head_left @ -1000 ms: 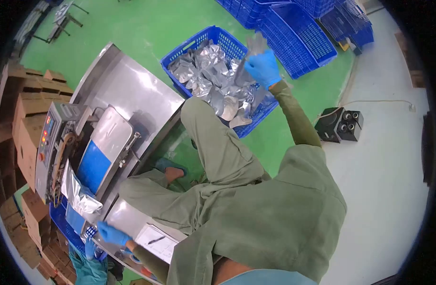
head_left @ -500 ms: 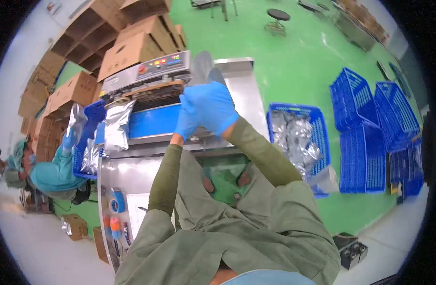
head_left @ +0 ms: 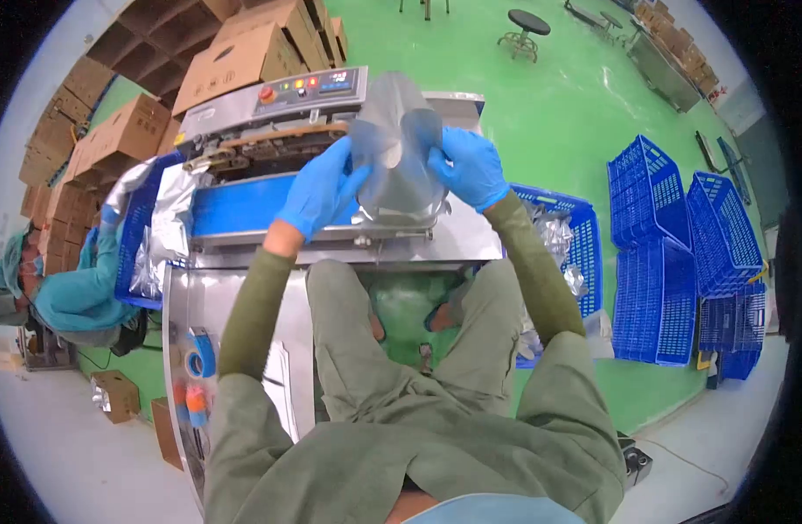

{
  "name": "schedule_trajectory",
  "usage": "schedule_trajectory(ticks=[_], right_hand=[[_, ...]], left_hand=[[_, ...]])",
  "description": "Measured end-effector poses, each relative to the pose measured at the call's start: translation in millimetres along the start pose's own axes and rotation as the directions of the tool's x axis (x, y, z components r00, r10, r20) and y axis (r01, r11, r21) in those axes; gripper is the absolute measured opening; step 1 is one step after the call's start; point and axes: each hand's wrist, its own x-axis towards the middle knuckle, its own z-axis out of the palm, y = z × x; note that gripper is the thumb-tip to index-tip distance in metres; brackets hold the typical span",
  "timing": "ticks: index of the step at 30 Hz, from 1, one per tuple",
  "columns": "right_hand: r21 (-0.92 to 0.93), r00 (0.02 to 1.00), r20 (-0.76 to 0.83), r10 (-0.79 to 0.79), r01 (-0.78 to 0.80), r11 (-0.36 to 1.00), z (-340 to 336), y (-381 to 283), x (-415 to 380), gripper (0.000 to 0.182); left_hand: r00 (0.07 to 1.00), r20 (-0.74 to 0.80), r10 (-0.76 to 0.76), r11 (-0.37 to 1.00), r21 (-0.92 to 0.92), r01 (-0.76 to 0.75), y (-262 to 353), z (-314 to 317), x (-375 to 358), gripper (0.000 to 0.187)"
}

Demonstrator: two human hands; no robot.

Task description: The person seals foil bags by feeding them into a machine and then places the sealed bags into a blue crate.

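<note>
In front of me a silvery-grey, semi-transparent plastic bag is spread between my hands, its upper part curling outward. My left hand, in a blue glove, pinches its left edge. On the opposite edge the fingers of my gloved right hand grip it too. Just behind and left stands a band sealing machine with a lit control panel and a blue conveyor belt. A silver foil pouch lies at the belt's left end.
To my right a blue basket holds several foil pouches. More blue baskets are stacked beyond it. At far left a co-worker handles a pouch over another blue basket. Blue tape lies on the steel table.
My hands have moved from close together to apart, and the bag is now spread between them. The co-worker's arm has shifted slightly. My view has tilted a little.
</note>
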Motion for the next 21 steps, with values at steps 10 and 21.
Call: schedule_trajectory(ticks=[10,21], right_hand=[[0.199,0.961,-0.272,0.040,0.015,0.980,-24.8,9.7,-29.7,0.015],[0.409,0.821,0.019,0.571,-0.527,0.745,85.5,82.8,-40.5,0.031]], left_hand=[[0.791,-0.399,0.463,0.880,0.308,-0.360,-46.2,17.3,-12.3,0.027],[0.760,-0.141,-0.634,0.685,-0.559,0.467,-96.2,90.1,23.0,0.023]])
